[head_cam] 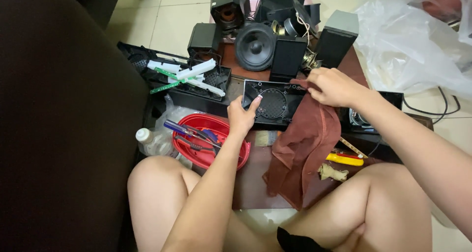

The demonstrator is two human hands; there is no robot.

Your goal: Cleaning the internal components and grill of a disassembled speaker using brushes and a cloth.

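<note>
The left hand [241,115] grips the black panel's [273,103] left end; the right hand [333,86] presses a brown cloth [305,144] on its right end.

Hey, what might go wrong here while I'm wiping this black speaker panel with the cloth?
1. The brown cloth may snag on the edges or screw posts of the black speaker panel, which only the left hand steadies at one end while the right hand presses at the other.
2. The cloth's hanging end lies beside the yellow-handled tool and could drag it.
3. An elbow might tip the red tray of tools.
</note>
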